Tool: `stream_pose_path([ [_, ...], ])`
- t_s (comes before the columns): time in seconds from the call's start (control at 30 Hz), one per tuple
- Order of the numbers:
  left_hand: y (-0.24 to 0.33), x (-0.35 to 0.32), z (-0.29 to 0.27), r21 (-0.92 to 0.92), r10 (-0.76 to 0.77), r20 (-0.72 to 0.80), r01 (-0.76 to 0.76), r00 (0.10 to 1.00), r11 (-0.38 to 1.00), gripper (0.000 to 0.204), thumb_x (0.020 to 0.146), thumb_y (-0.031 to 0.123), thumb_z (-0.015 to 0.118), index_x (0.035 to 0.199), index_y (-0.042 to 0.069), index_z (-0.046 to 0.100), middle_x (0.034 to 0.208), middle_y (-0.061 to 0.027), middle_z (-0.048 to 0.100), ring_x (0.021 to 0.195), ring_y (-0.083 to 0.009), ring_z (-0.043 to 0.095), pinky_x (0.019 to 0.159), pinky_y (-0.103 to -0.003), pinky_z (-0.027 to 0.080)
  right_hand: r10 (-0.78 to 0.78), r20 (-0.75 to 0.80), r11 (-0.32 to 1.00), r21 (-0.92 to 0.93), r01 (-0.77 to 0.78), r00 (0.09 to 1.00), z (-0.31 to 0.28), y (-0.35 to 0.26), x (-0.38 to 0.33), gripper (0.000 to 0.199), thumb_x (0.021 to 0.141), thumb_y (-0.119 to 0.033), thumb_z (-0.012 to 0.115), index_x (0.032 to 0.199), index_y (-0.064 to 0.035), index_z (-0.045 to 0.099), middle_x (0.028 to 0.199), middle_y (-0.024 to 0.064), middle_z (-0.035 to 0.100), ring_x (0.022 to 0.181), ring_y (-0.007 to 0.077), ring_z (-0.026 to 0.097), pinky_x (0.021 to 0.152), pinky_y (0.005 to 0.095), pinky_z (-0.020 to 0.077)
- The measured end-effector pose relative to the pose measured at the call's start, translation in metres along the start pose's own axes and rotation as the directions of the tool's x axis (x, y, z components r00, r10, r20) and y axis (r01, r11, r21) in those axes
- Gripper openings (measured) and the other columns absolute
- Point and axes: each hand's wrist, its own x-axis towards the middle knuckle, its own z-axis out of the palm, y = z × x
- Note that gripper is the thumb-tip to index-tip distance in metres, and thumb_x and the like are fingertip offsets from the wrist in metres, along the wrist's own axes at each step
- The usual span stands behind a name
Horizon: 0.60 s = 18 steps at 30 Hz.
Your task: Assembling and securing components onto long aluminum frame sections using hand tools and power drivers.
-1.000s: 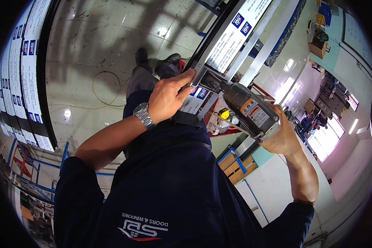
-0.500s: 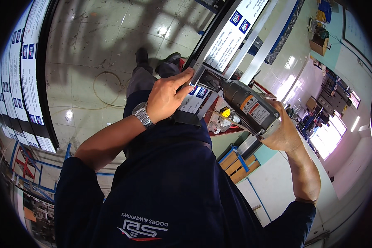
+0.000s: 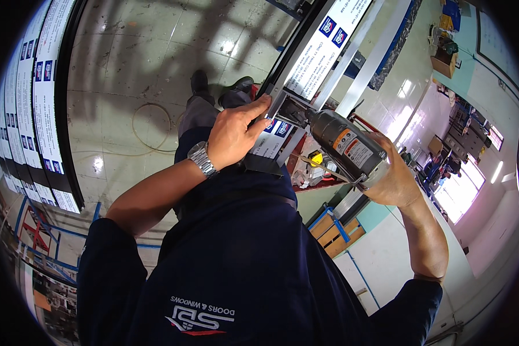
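My right hand (image 3: 392, 176) is closed round a dark power drill (image 3: 347, 144) with an orange and white label on its body. The drill's nose points up and left, meeting a dark metal bracket (image 3: 293, 111) at the profile; its very tip is hard to make out. Beside it, my left hand (image 3: 236, 127) grips the near edge of a long dark metal profile (image 3: 279, 78), index finger stretched along it and thumb a little apart. The other left fingers are hidden. White printed protective film (image 3: 314, 66) covers the profile's face.
Pale metal bars (image 3: 366, 72) run alongside the profile. Below the drill, a red tray (image 3: 323, 183) holds a yellow item and small parts. Film-covered panels (image 3: 37, 115) stand at the left. A thin hose (image 3: 150, 151) lies coiled on the tiled floor.
The drill's rear end and my right hand have shifted very slightly up and left. My left hand stays at the profile's edge.
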Motion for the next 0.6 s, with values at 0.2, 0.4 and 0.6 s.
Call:
stream_pose_path([
  [0.2,0.0,0.001,0.001,0.016,0.032,-0.003,-0.032,0.999,0.999,0.042,0.09,0.018,0.065,0.128,-0.001,0.06,0.126,-0.0187,0.062,0.107,-0.0339,0.064,0.093,-0.038,0.052,0.077,0.072,0.988,0.13,-0.086,0.994,-0.008,-0.014,0.008,0.072,0.069,-0.028,0.081,0.128,0.0036,0.056,0.113,0.0221,0.065,0.102,0.0295,0.066,0.096,0.0386,0.0493],
  [0.4,0.001,-0.002,0.002,-0.01,0.015,0.0,-0.015,1.0,1.0,0.042,0.089,0.017,0.064,0.127,-0.002,0.059,0.127,-0.0207,0.06,0.115,-0.0351,0.06,0.098,-0.039,0.049,0.071,0.063,0.975,0.207,-0.083,0.995,0.001,-0.01,0.002,0.051,0.078,-0.02,0.075,0.123,-0.0005,0.06,0.108,0.0182,0.067,0.094,0.0246,0.066,0.089,0.0364,0.051],
  [0.6,0.0,-0.003,0.004,-0.035,-0.015,-0.017,0.014,1.0,0.999,0.042,0.089,0.017,0.064,0.127,0.001,0.06,0.121,-0.0209,0.064,0.107,-0.0364,0.063,0.091,-0.042,0.051,0.065,0.043,0.956,0.284,-0.075,0.997,0.017,-0.017,-0.031,0.042,0.078,-0.008,0.065,0.119,-0.0018,0.063,0.111,0.0192,0.068,0.098,0.0304,0.065,0.09,0.0371,0.0501],
])
